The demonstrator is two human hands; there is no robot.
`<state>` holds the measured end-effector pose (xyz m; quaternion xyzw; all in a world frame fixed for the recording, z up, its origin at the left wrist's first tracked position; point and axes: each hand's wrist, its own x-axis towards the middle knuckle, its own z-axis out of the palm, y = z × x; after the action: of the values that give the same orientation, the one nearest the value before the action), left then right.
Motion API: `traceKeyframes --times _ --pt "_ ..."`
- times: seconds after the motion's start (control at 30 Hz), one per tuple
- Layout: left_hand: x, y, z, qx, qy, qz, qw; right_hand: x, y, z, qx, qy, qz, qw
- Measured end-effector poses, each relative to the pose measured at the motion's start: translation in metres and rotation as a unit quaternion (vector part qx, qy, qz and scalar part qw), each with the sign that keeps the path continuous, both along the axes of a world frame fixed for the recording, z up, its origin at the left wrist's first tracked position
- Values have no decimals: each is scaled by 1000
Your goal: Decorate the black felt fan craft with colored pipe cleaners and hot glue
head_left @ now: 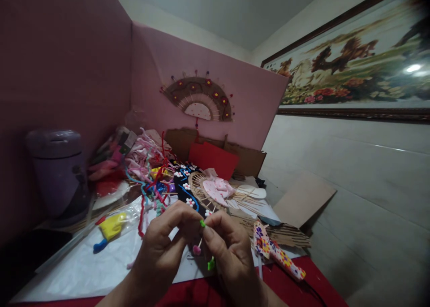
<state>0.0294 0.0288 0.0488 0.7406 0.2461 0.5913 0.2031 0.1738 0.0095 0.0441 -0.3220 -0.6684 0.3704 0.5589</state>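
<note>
A small bright-green piece of modelling clay (203, 223) sits between the fingertips of my two hands at the front middle of the table. My left hand (168, 242) pinches it from one side, and my right hand (230, 248) pinches it from the other. Below the fingertips a pink clay blob (196, 249) shows on the end of a thin stick. Another green clay blob (211, 264) is beside my right hand, partly hidden by it. Just beyond the hands lies a black fan (183, 192) with white flowers, blue wavy lines and wooden sticks; my hands cover its near end.
A flower-patterned glue gun (278, 251) lies to the right beside torn corrugated cardboard (285, 233). Yellow clay (112, 226) in plastic rests at left. Coloured fuzzy strands, a red sheet (214, 159) and a purple bin (58, 177) stand behind. A finished-looking fan (201, 96) hangs on the pink panel.
</note>
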Motion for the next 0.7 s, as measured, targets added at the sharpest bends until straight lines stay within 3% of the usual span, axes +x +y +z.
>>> traceKeyframes --times 0.17,0.27,0.4,0.47,0.57,0.7 --pt "-2 2 3 14 30 31 999 0 3 5 -15 -31 -10 999" --pt "-3 4 5 81 96 71 990 2 3 8 -24 -50 -22 998" --pt "-5 8 9 225 206 143 941 6 5 10 39 -143 -64 987" --pt "-7 10 11 257 240 153 923 8 6 10 92 -197 -86 972" --pt "-12 11 13 213 217 139 942 8 7 10 120 -207 -87 967" --pt "-12 10 10 30 84 40 995 7 6 7 88 -141 -62 984"
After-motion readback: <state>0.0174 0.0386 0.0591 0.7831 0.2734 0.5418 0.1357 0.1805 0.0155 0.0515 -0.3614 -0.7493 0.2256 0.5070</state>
